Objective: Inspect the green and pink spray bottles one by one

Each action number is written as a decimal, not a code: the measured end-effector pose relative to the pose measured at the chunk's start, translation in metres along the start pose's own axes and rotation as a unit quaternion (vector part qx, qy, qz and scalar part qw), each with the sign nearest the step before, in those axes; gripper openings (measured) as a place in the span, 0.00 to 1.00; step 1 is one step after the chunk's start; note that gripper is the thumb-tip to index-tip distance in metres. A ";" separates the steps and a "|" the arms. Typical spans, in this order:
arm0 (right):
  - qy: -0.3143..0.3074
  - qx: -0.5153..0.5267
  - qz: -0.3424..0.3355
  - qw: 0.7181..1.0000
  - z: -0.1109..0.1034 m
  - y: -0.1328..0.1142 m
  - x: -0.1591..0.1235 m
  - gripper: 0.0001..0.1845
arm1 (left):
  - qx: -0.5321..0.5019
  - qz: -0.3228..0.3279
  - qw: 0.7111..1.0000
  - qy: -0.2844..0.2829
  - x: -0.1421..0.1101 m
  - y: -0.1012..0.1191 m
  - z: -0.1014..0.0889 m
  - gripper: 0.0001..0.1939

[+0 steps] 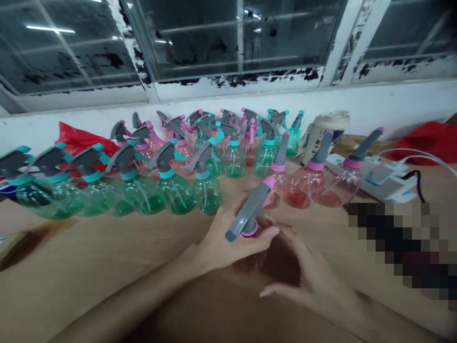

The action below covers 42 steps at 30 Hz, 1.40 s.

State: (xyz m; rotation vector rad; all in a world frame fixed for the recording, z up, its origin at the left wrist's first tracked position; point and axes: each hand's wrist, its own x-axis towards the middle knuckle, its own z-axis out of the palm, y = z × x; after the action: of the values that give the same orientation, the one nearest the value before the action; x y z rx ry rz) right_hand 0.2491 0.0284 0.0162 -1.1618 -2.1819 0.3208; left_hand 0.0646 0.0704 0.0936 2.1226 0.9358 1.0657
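Observation:
My left hand (228, 238) is wrapped round the neck of a pink spray bottle, just under its grey trigger head (248, 212) with a pink collar. My right hand (303, 274) cups the bottle's clear pink body (257, 262) from the right and below, fingers curled against it. The bottle stands on the brown table (89, 267) near its front. Right behind it is a row of three finished pink bottles (303, 183).
A row of green bottles with teal collars (143, 188) runs along the left. More green and pink bottles (228, 143) crowd the back by the white wall. A beige cup (326, 133), a white power strip (385, 183) and red bags (428, 140) lie at the right.

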 end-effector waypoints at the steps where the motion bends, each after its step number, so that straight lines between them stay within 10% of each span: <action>1: 0.003 0.027 0.011 1.000 0.000 -0.008 0.004 0.47 | 0.003 -0.002 1.000 0.002 -0.001 0.000 0.000 0.25; 16: 0.067 -0.057 0.009 0.996 0.002 -0.019 0.068 0.28 | -0.049 -0.104 0.993 -0.001 -0.048 -0.018 -0.041 0.27; 26: 0.077 -0.217 0.124 0.965 0.005 -0.025 0.103 0.29 | -0.088 -0.141 0.985 0.048 -0.040 -0.035 -0.046 0.22; 42: 0.096 -0.238 0.113 0.960 0.014 -0.021 0.125 0.26 | -0.070 -0.149 0.985 0.047 -0.018 -0.049 -0.044 0.14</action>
State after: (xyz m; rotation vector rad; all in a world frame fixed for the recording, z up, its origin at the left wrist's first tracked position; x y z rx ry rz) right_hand 0.1762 0.1186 0.0685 -1.6347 -2.0110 -0.2331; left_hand 0.0041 0.0930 0.0719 1.7642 1.1459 1.0493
